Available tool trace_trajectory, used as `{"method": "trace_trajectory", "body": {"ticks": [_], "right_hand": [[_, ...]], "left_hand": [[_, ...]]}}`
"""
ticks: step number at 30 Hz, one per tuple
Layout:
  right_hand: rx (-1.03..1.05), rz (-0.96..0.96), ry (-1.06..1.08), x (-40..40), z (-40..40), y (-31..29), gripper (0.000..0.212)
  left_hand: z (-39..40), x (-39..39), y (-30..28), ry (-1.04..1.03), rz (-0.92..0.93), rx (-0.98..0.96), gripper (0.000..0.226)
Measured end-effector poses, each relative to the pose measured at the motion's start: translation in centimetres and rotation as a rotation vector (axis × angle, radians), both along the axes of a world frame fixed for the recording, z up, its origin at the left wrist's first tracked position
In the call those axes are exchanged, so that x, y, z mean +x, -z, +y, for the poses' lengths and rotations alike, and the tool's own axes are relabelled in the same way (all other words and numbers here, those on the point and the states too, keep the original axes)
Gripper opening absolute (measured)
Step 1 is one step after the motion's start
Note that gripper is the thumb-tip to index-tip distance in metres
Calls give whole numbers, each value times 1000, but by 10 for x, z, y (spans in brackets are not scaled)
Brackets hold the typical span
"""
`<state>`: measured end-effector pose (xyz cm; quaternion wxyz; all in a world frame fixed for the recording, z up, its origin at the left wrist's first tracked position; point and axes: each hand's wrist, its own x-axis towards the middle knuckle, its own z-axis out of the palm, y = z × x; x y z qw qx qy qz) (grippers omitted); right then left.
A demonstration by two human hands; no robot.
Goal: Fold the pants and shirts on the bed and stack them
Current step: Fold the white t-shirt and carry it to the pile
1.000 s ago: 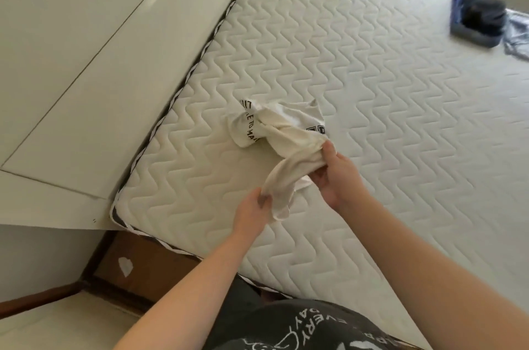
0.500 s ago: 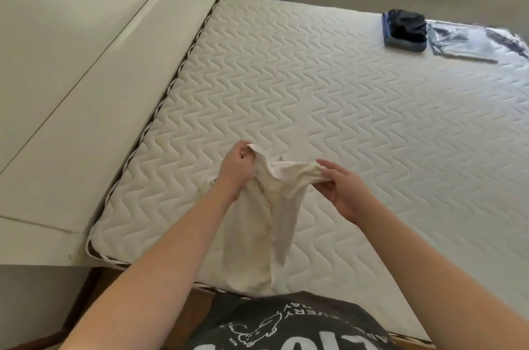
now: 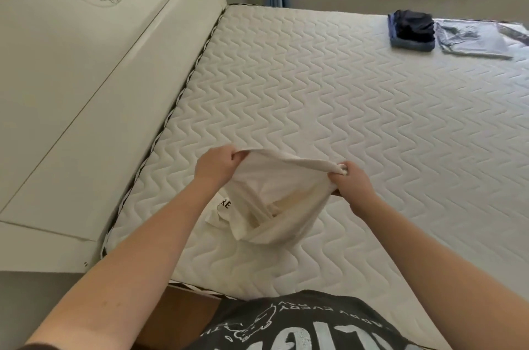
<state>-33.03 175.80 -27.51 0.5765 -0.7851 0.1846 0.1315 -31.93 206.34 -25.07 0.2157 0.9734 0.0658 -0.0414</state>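
Open mattress (image 3: 329, 109) mid-bed; folded stack (image 3: 412, 32) + garment (image 3: 472, 40) far-right corner.

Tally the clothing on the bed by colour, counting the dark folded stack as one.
White or cream: 1, the white shirt, gripped by left hand and right hand.
Dark navy: 1, the folded stack.
Light blue-grey: 1, the flat garment.
Total: 3
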Motion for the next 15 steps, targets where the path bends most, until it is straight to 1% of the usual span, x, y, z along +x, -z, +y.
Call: {"method": "trace_trajectory", "body": {"ticks": [2,4,6,8,10,13,15], "right_hand": [[92,14,18,9,-2,-4,7],[139,15,18,14,0,-10,12],[180,21,34,17,7,-17,16],[285,53,64,18,19,-24,16],[477,83,95,17,31,-33,15],[748,71,178,18,53,-49,25],[839,53,166,18,65,-61,27]], "left_hand": [[18,0,13,91,97,-51,45],[34,-3,25,202,210,-105,36],[48,-4,35,272,270,-97,29],[59,-4,44,282,256,-45,25],[61,-3,49,244,184,-42,23],[51,-7,57,196,94,-178,28],[39,-13,66,222,83,-282,31]]}}
